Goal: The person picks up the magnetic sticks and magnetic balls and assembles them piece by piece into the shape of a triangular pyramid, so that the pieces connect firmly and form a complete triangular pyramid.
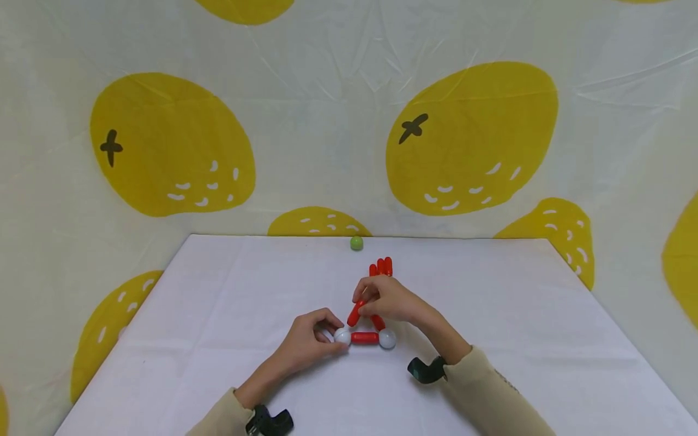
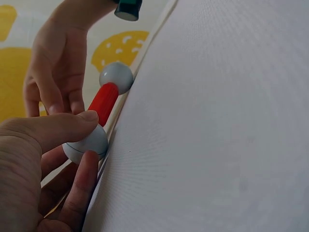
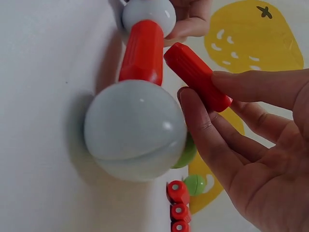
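My left hand point(image 1: 312, 340) holds a glossy white ball point(image 1: 342, 336) between thumb and fingers on the table. A red magnetic building rod point(image 1: 365, 338) joins this ball to a second white ball point(image 1: 387, 338) on the right. Another red rod point(image 1: 378, 322) slants away from the second ball, partly hidden behind my right hand point(image 1: 394, 300). Between thumb and fingertips, that hand pinches a loose red rod point(image 3: 198, 77), tilted above the table. Its lower end is close to the ball in my left hand, with a small gap visible in the right wrist view.
Several red rods point(image 1: 380, 266) lie side by side beyond my right hand, with pale round spots on their ends. A green ball point(image 1: 357, 243) sits near the back edge of the white-covered table point(image 1: 218, 290). Behind hangs a cloth point(image 1: 327, 133) with yellow fruit prints.
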### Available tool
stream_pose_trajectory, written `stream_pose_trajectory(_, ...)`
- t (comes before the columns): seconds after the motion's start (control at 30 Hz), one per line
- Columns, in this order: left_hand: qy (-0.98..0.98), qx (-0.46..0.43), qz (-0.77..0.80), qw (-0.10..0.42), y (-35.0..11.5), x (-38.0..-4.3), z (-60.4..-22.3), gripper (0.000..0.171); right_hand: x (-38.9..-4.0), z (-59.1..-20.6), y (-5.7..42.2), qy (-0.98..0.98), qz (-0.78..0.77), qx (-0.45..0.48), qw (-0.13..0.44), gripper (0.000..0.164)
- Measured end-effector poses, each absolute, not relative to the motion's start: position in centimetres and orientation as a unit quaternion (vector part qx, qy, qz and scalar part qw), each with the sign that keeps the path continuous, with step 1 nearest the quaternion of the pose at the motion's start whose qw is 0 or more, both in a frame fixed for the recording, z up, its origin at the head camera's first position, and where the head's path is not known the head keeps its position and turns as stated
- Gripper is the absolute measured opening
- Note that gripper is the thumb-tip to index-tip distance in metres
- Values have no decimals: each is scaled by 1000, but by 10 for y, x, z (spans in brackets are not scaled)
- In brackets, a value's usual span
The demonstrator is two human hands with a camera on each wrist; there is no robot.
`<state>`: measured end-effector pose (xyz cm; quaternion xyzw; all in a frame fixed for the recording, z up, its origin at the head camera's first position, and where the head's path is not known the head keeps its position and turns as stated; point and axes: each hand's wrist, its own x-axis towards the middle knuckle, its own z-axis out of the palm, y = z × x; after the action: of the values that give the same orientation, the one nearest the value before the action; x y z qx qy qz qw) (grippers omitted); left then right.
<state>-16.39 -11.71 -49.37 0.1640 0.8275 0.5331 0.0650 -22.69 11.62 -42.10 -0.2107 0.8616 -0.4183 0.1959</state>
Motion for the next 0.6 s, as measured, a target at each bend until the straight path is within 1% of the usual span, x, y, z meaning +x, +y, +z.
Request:
stream_pose_trajectory(0.2, 825, 157, 539, 70, -118, -164, -493, 32, -223, -422, 112, 860, -412, -223, 204, 16)
stream_pose_trajectory(0.4, 824, 158, 539, 72, -117, -163, -493, 32, -220, -420, 113, 867, -401, -222, 198, 18)
stream_pose_trajectory(0.5, 824, 160, 539, 70, -117, -164, -494, 32, -221, -415, 117, 873, -393, -226, 181, 19)
stream_pose_trajectory(0.6, 826, 160, 535, 69, -117, -163, -493, 31, -224, -411, 124, 882, -382, -229, 152, 18)
